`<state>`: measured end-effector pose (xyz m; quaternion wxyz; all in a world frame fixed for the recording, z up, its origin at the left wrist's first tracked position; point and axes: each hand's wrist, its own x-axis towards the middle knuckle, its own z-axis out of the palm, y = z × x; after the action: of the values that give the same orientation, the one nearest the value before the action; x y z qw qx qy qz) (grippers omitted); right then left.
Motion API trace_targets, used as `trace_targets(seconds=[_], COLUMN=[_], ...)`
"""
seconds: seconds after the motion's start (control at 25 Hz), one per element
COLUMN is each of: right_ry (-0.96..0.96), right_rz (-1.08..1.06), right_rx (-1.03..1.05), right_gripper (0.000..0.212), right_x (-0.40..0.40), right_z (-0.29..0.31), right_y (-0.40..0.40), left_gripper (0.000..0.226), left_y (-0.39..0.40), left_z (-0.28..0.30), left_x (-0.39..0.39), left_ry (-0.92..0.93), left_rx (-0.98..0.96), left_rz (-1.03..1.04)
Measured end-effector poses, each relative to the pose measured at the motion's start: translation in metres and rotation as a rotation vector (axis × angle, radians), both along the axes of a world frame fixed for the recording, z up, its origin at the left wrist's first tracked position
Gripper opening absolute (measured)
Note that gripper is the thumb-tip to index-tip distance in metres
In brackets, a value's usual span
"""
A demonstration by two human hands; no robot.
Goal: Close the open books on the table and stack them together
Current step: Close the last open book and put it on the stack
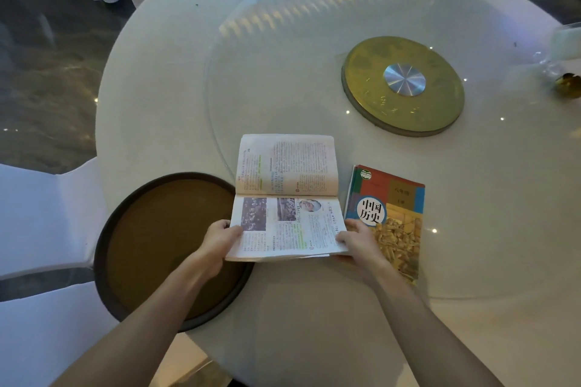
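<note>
I read this as the closing step on the one open book [286, 196], which lies at lower centre of the frame on the white tabletop [314, 308], its spine running left to right and its near half partly over the rim of a round brown tray [163, 248] at lower left. My left hand [220, 237] pinches the near page's left edge, thumb on top; my right hand [356, 242] holds the near right corner the same way, so each grip is closed on that book. Just right of it, touching or nearly so, lies the closed book [390, 220] with the red, blue and gold cover. The next move, as I judge it, calls for folding the near half over onto the far half, then setting one book squarely upon the other. Count: two books, one open and one closed; one tray; one gold disc [402, 85] at upper right, under the glass turntable.
</note>
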<state>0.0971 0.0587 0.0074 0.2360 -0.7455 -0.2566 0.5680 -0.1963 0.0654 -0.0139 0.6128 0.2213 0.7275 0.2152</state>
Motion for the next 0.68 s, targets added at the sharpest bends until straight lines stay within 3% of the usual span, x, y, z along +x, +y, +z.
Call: trace_targets(seconds=[0.12,0.24,0.4,0.48,0.68], right_ry=[0.111,0.233,0.331,0.368,0.342], right_rz=[-0.088,-0.125,-0.124,-0.116,-0.034], right_rx=[0.085,0.145,0.181,0.175,0.156], right_gripper=[0.032,0.016,0.047,0.058,0.053], right_x=[0.014,0.021,0.018,0.015,0.006], right_z=[0.015,0.031,0.044,0.042,0.027], right_y=[-0.002,0.007,0.036,0.054,0.102], left_gripper=[0.026,0.04,0.036,0.045,0.047], left_y=[0.004,0.017,0.044,0.059,0.093], left_z=[0.014,0.027,0.03,0.027,0.02], left_x=[-0.021,-0.03,-0.018,-0.013,-0.004], left_ry=[-0.105,-0.314,-0.363,-0.406,-0.376], left_rx=[0.008,0.063,0.08,0.066,0.044], left_rz=[-0.053,0.038,0.164,0.267,0.242])
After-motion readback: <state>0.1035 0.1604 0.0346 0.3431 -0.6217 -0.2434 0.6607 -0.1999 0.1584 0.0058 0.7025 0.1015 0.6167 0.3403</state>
